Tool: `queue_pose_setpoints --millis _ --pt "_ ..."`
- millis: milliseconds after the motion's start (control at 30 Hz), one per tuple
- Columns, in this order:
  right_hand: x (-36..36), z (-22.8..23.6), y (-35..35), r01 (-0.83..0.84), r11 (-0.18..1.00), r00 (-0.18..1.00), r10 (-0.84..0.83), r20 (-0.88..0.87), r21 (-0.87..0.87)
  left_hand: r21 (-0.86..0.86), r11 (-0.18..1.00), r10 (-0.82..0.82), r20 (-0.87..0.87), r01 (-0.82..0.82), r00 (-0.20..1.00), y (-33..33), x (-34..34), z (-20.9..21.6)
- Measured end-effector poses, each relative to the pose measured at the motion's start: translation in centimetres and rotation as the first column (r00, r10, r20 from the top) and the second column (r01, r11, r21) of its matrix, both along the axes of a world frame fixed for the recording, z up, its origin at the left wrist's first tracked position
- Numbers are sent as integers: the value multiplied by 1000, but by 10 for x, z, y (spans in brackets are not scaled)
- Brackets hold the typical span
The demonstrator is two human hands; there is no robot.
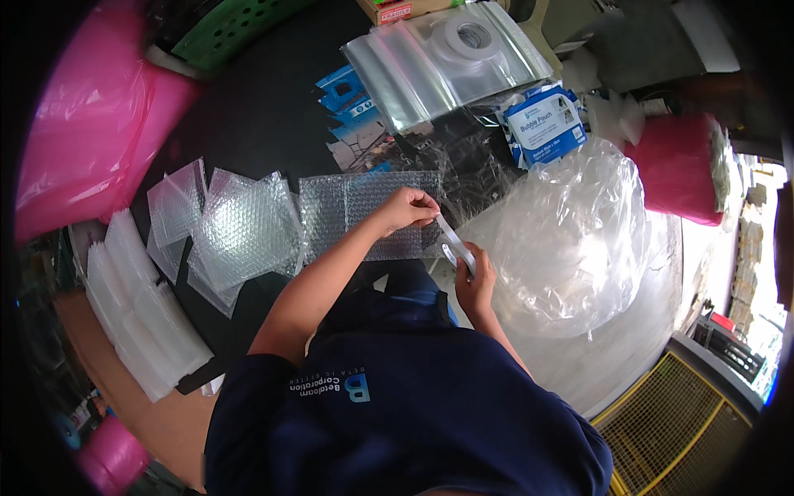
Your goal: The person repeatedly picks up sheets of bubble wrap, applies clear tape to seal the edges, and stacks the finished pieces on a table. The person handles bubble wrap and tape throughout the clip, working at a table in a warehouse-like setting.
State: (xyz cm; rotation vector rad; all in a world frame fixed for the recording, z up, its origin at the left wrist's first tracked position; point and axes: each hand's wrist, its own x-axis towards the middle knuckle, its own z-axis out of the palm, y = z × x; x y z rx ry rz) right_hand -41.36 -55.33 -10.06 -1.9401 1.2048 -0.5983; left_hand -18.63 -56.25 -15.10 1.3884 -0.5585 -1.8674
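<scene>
A sheet of clear bubble wrap [347,202] lies flat on the dark table in front of me. Over its right end, my left hand [408,209] is closed in a pinch on the upper end of a narrow white strip [447,228]. Lower and to the right, my right hand [476,279] is closed around a whitish piece that meets the strip and shows a small loop. Whether that piece is the same strip or a separate tool, I cannot make out. Left of the sheet, several bubble wrap pouches [241,221] lie overlapping.
Clear film sheets [397,78] with a tape roll [469,40] on them lie at the back. Near them is a blue-and-white pack [546,124]. A large clear plastic bag [571,248] bulges on the right; white foam sheets [136,302] and a pink bundle [91,124] are left.
</scene>
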Motion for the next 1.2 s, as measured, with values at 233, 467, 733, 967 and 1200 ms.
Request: queue_pose_setpoints --millis 233,467,733,967,1200 --pt "2 -1 31 18 974 998 -4 -61 228 -520 832 211 617 192 758 -25 8 -22" --pt "3 -17 54 83 943 975 -10 -221 324 -560 745 330 782 363 529 -45 7 -69" --pt "10 -22 47 97 906 931 64 -359 412 -584 743 381 771 326 510 -48 5 -75" --pt "12 -30 48 115 925 919 39 -392 362 -523 773 353 825 358 442 -49 4 -70" --pt "11 -39 48 92 929 901 77 -427 360 -540 759 366 816 364 447 -51 4 -70"
